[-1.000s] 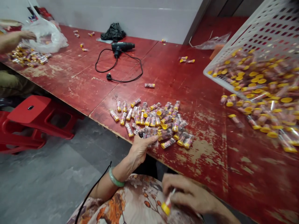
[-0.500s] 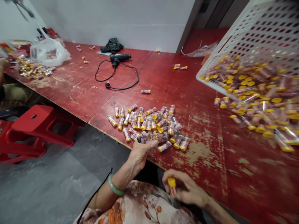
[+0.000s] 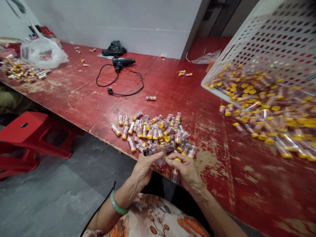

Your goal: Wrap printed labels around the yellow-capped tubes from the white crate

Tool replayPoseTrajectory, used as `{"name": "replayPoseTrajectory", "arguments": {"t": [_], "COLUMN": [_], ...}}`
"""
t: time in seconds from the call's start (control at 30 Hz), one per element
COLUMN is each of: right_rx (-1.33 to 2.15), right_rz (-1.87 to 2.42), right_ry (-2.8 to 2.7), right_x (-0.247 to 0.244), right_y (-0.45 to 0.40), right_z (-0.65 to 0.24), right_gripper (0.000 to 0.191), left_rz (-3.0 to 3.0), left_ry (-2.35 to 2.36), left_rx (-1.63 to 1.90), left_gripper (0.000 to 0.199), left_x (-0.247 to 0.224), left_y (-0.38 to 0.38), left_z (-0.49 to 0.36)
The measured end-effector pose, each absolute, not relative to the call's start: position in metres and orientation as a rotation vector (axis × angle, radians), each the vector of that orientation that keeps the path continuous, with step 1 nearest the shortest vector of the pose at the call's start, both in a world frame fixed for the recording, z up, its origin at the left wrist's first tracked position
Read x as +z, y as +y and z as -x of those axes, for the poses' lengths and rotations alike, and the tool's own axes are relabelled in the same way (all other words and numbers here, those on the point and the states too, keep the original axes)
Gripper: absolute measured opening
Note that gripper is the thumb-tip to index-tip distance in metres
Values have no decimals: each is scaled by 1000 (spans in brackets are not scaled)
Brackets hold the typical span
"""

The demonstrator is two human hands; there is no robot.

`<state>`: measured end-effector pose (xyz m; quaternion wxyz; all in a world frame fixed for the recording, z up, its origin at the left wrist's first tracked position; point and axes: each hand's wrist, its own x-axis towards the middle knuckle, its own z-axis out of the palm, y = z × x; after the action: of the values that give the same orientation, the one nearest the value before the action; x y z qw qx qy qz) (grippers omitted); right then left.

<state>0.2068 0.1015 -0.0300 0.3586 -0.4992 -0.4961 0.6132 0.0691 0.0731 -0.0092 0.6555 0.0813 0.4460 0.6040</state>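
Fingers closed, my left hand (image 3: 143, 170) grips a bunch of clear printed plastic sleeves (image 3: 160, 148) over the table's front edge. Just right of it, my right hand (image 3: 187, 171) pinches a small clear tube with a yellow cap (image 3: 177, 159), its clear end hanging below the fingers. Both hands' fingertips meet at the sleeves, and whether the right one also pinches a sleeve is hidden. Beyond the hands, a loose pile of yellow-capped tubes in printed sleeves (image 3: 155, 133) lies on the worn red table (image 3: 212, 121).
At the right, a white perforated basket (image 3: 243, 46) lies tipped, spilling many yellow-capped tubes (image 3: 261, 113). A black heat gun (image 3: 123, 62) with its cord lies farther back, near a black plastic bag (image 3: 114, 48). On the left are another tube pile (image 3: 23, 70), a white bag (image 3: 58, 56) and a red stool (image 3: 26, 126).
My right hand has moved up and forward with the yellow-capped tube, from near my lap to the sleeves in my left hand. The whole view has shifted slightly.
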Motion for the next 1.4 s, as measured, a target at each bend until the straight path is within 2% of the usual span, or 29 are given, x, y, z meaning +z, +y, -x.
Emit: {"name": "replayPoseTrajectory", "arguments": {"t": [0.27,0.37,0.53,0.7,0.83,1.0,1.2,1.4], "right_rx": [1760,1600,1205,969,932,950,948,819], "right_rz": [1052,883,920,860,852,873,849,805], "right_ry": [-1165,-1210,-1440,-1516,-1521,-1458,-1404,-1419], "right_x": [-5,-3,-13,-11,-10,-13,-12,-11], "right_y": [100,91,76,69,67,64,61,64], "right_z": [-235,-242,-240,-236,-237,-235,-229,-225], "right_gripper": [26,21,18,20,20,19,20,24], "left_rz": [-129,-86,-34,16,21,-12,12,72], "left_ry": [1094,1079,1038,1031,1015,998,1031,962], "left_rx": [1460,1462,1460,1478,1469,1566,1622,1593], "left_gripper": [46,40,31,31,33,49,39,44], "left_x": [-11,-9,-5,-6,-6,-8,-10,-6], "left_y": [77,75,71,69,68,67,66,70], "left_z": [-55,-58,-64,-67,-67,-67,-67,-69]}}
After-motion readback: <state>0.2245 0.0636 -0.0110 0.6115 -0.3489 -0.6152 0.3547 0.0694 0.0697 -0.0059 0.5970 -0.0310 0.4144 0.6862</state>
